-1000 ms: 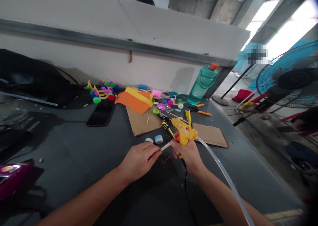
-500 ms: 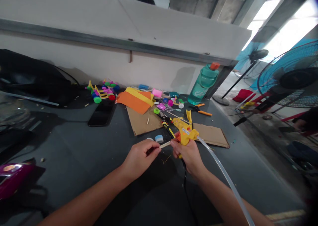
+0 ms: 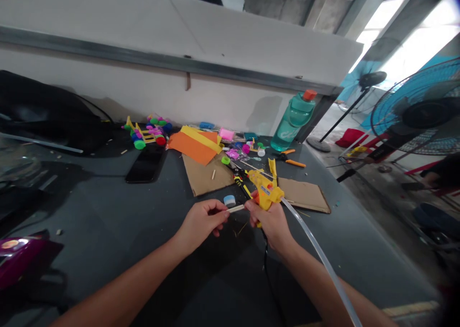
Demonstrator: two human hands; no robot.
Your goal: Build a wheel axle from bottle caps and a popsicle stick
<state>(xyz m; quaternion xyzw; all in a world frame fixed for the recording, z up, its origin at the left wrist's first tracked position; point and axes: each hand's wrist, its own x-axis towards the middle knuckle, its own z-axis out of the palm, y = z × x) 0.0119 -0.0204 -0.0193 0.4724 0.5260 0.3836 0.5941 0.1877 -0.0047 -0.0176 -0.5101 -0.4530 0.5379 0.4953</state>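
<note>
Between finger and thumb, my left hand (image 3: 204, 224) pinches one end of a short pale wooden stick (image 3: 236, 208). My right hand (image 3: 269, 220) is wrapped round a yellow glue gun (image 3: 266, 190), and its fingertips touch the stick's other end. A long clear glue stick (image 3: 312, 243) runs from the back of the gun toward the lower right. Just beyond the wooden stick lies a blue and white cap (image 3: 229, 201). Black and yellow pliers (image 3: 241, 181) lie behind the gun. Pieces of cardboard (image 3: 206, 177) are on both sides of them.
On the dark table (image 3: 118, 250) are orange paper (image 3: 194, 147), a phone (image 3: 145, 164), colourful small parts (image 3: 235, 153), a wheeled toy (image 3: 145, 135), a green bottle (image 3: 293, 121) and orange-handled pliers (image 3: 295, 163). A purple object (image 3: 25, 260) sits at left. Fans (image 3: 424, 111) stand at right.
My left hand has shifted slightly left and down, with its lower fingers more spread. The stick and the glue gun have moved slightly left.
</note>
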